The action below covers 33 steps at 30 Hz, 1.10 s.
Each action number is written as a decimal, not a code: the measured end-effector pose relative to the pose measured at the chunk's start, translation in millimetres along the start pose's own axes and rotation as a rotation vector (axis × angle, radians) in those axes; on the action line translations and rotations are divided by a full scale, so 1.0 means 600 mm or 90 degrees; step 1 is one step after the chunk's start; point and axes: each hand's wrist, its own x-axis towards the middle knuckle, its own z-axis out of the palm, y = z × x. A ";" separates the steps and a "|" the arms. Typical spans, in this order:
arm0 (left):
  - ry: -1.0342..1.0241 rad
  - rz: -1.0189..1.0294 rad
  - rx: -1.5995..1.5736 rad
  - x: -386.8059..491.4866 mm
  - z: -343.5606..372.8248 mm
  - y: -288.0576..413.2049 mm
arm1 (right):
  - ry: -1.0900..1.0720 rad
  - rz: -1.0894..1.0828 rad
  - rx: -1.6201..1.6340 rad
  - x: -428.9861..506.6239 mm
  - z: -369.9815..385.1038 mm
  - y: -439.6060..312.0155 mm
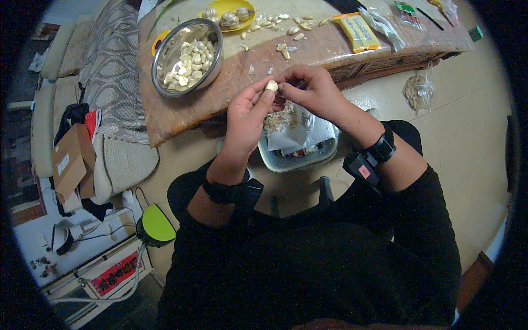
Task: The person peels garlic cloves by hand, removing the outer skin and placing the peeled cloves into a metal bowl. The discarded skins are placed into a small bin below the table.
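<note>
A pale garlic clove [271, 86] sits between the thumb and fingers of my left hand [246, 111]. My right hand [315, 88] comes in from the right, its thumb and forefinger pinched at the clove's side; whether they grip the clove or a bit of its skin is hard to tell. Left of both hands, a steel bowl [218, 68] holds many peeled cloves [197, 57]. Beyond it, whole garlic bulbs [229, 19] rest on a yellow plate [222, 5]. Loose unpeeled cloves [293, 30] and scraps of skin lie on the covered table [181, 117].
Below my hands, a plastic bin [280, 166] on the floor contains garlic skins and white paper. A yellow packet [358, 33] and a crumpled white wipe [381, 29] lie on the table's right part. A tied clear bag [418, 91] is on the floor at right.
</note>
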 end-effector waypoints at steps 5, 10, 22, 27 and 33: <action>0.004 -0.021 -0.024 -0.002 0.000 -0.001 | -0.029 0.023 -0.011 0.002 0.002 0.006; -0.005 -0.062 -0.099 0.000 -0.002 -0.003 | -0.034 0.029 0.025 0.000 0.003 0.007; -0.011 -0.149 -0.301 0.004 -0.021 -0.003 | -0.097 0.088 -0.104 0.004 -0.006 0.014; -0.011 -0.144 -0.293 0.006 -0.025 -0.006 | -0.037 0.007 -0.023 0.008 0.008 0.021; -0.026 -0.137 -0.221 0.005 -0.017 -0.012 | -0.178 0.136 0.155 0.009 0.005 0.016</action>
